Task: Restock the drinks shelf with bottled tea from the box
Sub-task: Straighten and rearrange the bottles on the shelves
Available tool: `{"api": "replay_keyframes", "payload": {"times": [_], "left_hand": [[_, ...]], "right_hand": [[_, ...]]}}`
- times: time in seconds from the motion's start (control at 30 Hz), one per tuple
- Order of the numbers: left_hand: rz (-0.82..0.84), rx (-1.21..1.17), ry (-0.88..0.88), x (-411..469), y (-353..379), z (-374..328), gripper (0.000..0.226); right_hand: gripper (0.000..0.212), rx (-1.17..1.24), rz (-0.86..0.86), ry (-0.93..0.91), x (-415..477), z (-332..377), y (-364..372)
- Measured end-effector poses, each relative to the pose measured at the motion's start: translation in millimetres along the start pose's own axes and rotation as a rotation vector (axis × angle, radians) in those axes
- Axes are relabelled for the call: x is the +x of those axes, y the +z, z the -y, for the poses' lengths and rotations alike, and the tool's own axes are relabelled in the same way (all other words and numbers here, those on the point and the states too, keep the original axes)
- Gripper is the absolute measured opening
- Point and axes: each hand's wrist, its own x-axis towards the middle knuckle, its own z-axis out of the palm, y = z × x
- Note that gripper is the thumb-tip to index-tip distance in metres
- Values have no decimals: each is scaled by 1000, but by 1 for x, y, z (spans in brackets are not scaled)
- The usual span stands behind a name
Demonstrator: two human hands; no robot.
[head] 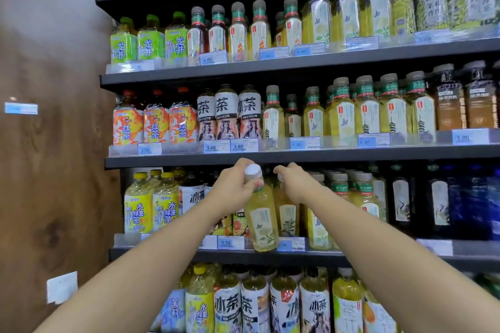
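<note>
My left hand (234, 186) grips the neck of a yellow-green tea bottle (261, 219) with a white cap, holding it tilted at the front edge of the third shelf (270, 255). Just to its right, my right hand (293, 182) holds the top of a second tea bottle (287, 215) that stands on that shelf. Its cap is mostly hidden by my fingers. More bottles of the same tea (362, 192) stand in a row further right. The box is out of view.
Dark shelves full of bottled drinks fill the view, with price tags (230, 243) along each front edge. A brown wood-grain wall panel (54, 170) stands to the left. Large yellow bottles (138, 203) sit left of my hands, dark and blue bottles far right.
</note>
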Motion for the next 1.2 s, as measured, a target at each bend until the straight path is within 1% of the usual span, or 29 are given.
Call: {"api": "replay_keyframes", "payload": {"times": [0.07, 0.13, 0.23, 0.3, 0.43, 0.63, 0.67, 0.73, 0.8, 0.87, 0.97, 1.0, 1.07, 1.2], "left_hand": [[-9, -14, 11, 2, 2, 2, 39], [-23, -36, 31, 5, 5, 5, 38], [-21, -49, 52, 8, 8, 9, 36], [-20, -52, 59, 11, 9, 13, 36], [-30, -44, 70, 17, 7, 16, 35], [-17, -53, 73, 16, 7, 15, 35], [-12, -53, 72, 16, 7, 15, 35], [-9, -53, 69, 14, 7, 14, 35], [-14, -52, 69, 14, 7, 14, 34], [-24, -60, 70, 14, 7, 14, 32], [-18, -72, 69, 16, 7, 14, 32], [-14, -74, 69, 17, 8, 15, 32], [-16, -65, 75, 19, 8, 16, 33], [-27, -52, 83, 22, 5, 19, 31]], "right_hand": [[62, -13, 16, 17, 6, 5, 8], [63, -16, 8, 23, 10, 7, 20], [68, 44, -57, 34, 13, -1, 38], [69, 59, -96, 8, 15, -7, 43], [55, 46, -140, -73, 12, -14, 40], [35, 151, -183, -46, 11, -25, 21], [31, 172, -202, -39, 10, -25, 20], [23, 210, -296, 4, 9, -22, 24], [21, 253, -372, 81, 8, -15, 32], [29, 359, -357, 154, 9, -7, 48], [64, 526, -293, 314, 15, 0, 74], [71, 560, -275, 361, 16, 0, 82], [78, 606, -239, 414, 18, -1, 97], [87, 589, -179, 427, 11, -7, 117]]}}
